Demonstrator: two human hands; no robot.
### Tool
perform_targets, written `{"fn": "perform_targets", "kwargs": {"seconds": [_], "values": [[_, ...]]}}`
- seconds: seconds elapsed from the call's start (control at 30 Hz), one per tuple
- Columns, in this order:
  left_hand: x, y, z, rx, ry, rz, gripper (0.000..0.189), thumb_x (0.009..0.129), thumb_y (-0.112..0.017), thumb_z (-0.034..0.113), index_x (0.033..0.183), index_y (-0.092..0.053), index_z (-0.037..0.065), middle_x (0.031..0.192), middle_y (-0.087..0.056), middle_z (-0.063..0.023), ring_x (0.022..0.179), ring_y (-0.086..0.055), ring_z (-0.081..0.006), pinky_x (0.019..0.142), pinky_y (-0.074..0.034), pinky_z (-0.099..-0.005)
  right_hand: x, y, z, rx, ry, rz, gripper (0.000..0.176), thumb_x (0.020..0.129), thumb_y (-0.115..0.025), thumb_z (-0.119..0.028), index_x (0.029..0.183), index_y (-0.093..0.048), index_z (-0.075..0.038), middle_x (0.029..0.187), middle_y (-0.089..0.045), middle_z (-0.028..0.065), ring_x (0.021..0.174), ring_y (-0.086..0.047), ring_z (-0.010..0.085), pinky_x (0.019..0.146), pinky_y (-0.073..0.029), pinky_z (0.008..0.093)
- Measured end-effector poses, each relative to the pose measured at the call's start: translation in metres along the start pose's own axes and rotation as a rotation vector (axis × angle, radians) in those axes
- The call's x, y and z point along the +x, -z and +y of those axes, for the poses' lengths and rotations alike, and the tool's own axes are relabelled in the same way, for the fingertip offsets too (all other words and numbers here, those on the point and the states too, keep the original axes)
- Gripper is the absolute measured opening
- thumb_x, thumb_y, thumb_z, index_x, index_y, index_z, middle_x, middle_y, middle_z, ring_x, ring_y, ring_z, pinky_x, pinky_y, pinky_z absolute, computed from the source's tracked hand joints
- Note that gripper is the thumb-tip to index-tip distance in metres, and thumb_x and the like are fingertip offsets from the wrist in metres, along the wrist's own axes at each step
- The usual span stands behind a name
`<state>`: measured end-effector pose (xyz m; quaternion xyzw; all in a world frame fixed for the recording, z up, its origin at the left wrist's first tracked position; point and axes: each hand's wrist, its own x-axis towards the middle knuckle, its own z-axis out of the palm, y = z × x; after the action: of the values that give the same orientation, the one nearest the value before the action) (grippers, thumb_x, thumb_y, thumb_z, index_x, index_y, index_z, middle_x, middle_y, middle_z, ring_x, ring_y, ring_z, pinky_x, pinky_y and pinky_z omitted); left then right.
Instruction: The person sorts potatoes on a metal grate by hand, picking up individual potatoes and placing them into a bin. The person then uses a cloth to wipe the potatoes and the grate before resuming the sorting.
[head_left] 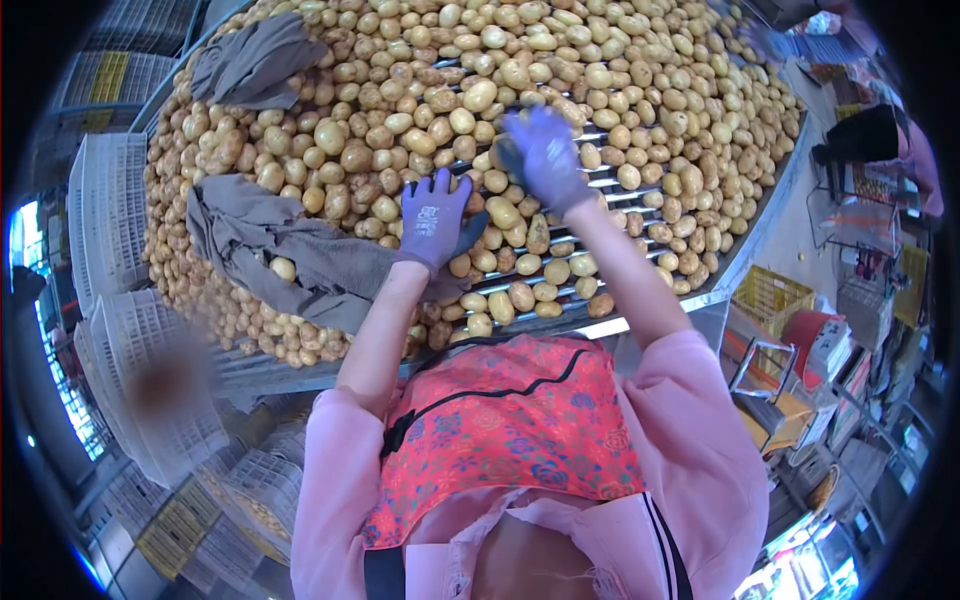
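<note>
Room: head view, a workshop with crates and gear crowded round the edges; floor (pixel 823 260) visible at right.
Worktop: metal-edged (pixel 757 240), with shiny bars showing between the potatoes near both hands.
Potatoes: a wide heap (pixel 640 90) spread over most of the worktop, mixed sizes, around and beneath both hands.
Left hand: purple glove (pixel 435 220), palm down on potatoes at the near side, fingers spread; its wrist lies by the long cloth. Its grip is loose and wide, closed round nothing that shows.
Right hand: purple glove (pixel 545 155), over the bars and potatoes, farther out than the left; blurred, its palm side hidden, so I cannot tell whether its grip is wide, narrow or holding a potato.
Cloths: a long grey cloth (pixel 290 245) on the heap at left, one potato showing at its middle; a crumpled grey cloth (pixel 258 62) beyond it.
White crates: stacked (pixel 105 215) beside the worktop's left side, with another stack (pixel 150 400) nearer, partly behind a brown blur; contents unclear.
Lower-left crates: a yellow crate (pixel 180 530) among grey ones; potatoes show in at least one.
Right yellow crate: just off the worktop's corner (pixel 775 298), contents too small to tell.
Co-worker: a person (pixel 915 165) in pink and black, far right.
</note>
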<state>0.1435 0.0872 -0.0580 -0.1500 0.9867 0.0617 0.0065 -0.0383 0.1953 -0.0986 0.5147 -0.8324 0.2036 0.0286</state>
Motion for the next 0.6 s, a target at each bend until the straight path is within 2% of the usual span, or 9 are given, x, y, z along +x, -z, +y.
{"fn": "perform_targets", "kwargs": {"seconds": [0.07, 0.13, 0.2, 0.27, 0.33, 0.4, 0.47, 0.53, 0.6], "values": [[-0.018, -0.005, -0.002, -0.121, 0.001, -0.064, 0.050, 0.080, -0.060, 0.046, 0.116, -0.056, 0.011, 0.115, -0.052, -0.0138, 0.104, -0.051, -0.0321, 0.088, -0.039, -0.0505, -0.035, -0.010, -0.024, 0.015, 0.198, 0.036, 0.031, 0.084, -0.055, -0.021, 0.114, -0.060, -0.016, 0.123, -0.054, 0.0170, 0.119, -0.048, 0.0348, 0.097, -0.037, 0.0479], [-0.040, 0.000, 0.000, -0.320, -0.077, -0.129, 0.039, 0.079, -0.063, 0.037, 0.108, -0.058, 0.012, 0.108, -0.053, -0.0112, 0.103, -0.052, -0.0300, 0.083, -0.042, -0.0472, -0.049, 0.002, -0.012, 0.032, 0.082, 0.020, 0.030, 0.082, -0.056, -0.020, 0.112, -0.063, -0.020, 0.128, -0.053, 0.0159, 0.121, -0.046, 0.0350, 0.099, -0.035, 0.0497], [-0.065, 0.012, 0.023, -0.220, -0.194, -0.149, 0.035, 0.081, -0.061, 0.031, 0.110, -0.059, 0.013, 0.114, -0.053, -0.0125, 0.111, -0.050, -0.0313, 0.089, -0.041, -0.0478, -0.065, -0.004, 0.029, -0.118, 0.022, -0.146, 0.033, 0.083, -0.057, -0.021, 0.114, -0.063, -0.018, 0.138, -0.044, 0.0164, 0.124, -0.043, 0.0383, 0.103, -0.032, 0.0510], [-0.092, -0.002, 0.031, -0.116, -0.255, -0.067, 0.038, 0.078, -0.065, 0.031, 0.111, -0.062, 0.012, 0.120, -0.054, -0.0168, 0.118, -0.047, -0.0373, 0.094, -0.041, -0.0475, -0.069, 0.013, 0.065, -0.290, 0.100, -0.174, 0.032, 0.082, -0.057, -0.019, 0.114, -0.064, -0.018, 0.136, -0.047, 0.0155, 0.123, -0.044, 0.0391, 0.104, -0.031, 0.0531], [-0.115, -0.020, 0.024, -0.133, -0.247, -0.033, 0.038, 0.077, -0.067, 0.033, 0.110, -0.063, 0.014, 0.126, -0.052, -0.0157, 0.126, -0.041, -0.0397, 0.097, -0.040, -0.0484, -0.064, 0.024, 0.073, -0.363, -0.088, -0.132, 0.033, 0.080, -0.056, -0.016, 0.112, -0.064, -0.017, 0.131, -0.052, 0.0158, 0.121, -0.046, 0.0407, 0.104, -0.030, 0.0565], [-0.125, -0.024, 0.023, -0.274, -0.147, 0.020, 0.036, 0.077, -0.068, 0.035, 0.108, -0.064, 0.016, 0.130, -0.051, -0.0151, 0.128, -0.039, -0.0399, 0.098, -0.040, -0.0492, -0.036, 0.037, 0.053, -0.486, -0.114, -0.131, 0.031, 0.076, -0.057, -0.013, 0.106, -0.064, -0.014, 0.121, -0.058, 0.0142, 0.117, -0.050, 0.0374, 0.101, -0.036, 0.0513], [-0.128, -0.025, 0.024, -0.312, -0.141, 0.030, 0.035, 0.077, -0.069, 0.035, 0.107, -0.065, 0.016, 0.132, -0.050, -0.0145, 0.128, -0.040, -0.0402, 0.097, -0.040, -0.0493, -0.001, 0.035, 0.015, -0.091, -0.044, -0.188, 0.028, 0.074, -0.057, -0.011, 0.102, -0.063, -0.011, 0.111, -0.060, 0.0117, 0.110, -0.054, 0.0324, 0.093, -0.044, 0.0434], [-0.130, -0.031, 0.021, -0.235, -0.233, 0.013, 0.034, 0.078, -0.068, 0.034, 0.107, -0.065, 0.016, 0.130, -0.052, -0.0139, 0.127, -0.041, -0.0402, 0.096, -0.041, -0.0492, 0.026, 0.003, -0.024, 0.060, 0.455, -0.022, 0.026, 0.074, -0.056, -0.009, 0.099, -0.061, -0.010, 0.099, -0.062, 0.0089, 0.103, -0.058, 0.0293, 0.083, -0.050, 0.0382], [-0.129, -0.025, 0.021, -0.247, -0.226, 0.012, 0.036, 0.078, -0.067, 0.036, 0.108, -0.064, 0.015, 0.130, -0.052, -0.0122, 0.127, -0.041, -0.0396, 0.098, -0.039, -0.0505, 0.042, -0.037, -0.061, -0.072, 0.469, -0.264, 0.021, 0.082, -0.055, -0.011, 0.102, -0.062, -0.011, 0.104, -0.064, 0.0089, 0.103, -0.060, 0.0286, 0.081, -0.050, 0.0386]]}}
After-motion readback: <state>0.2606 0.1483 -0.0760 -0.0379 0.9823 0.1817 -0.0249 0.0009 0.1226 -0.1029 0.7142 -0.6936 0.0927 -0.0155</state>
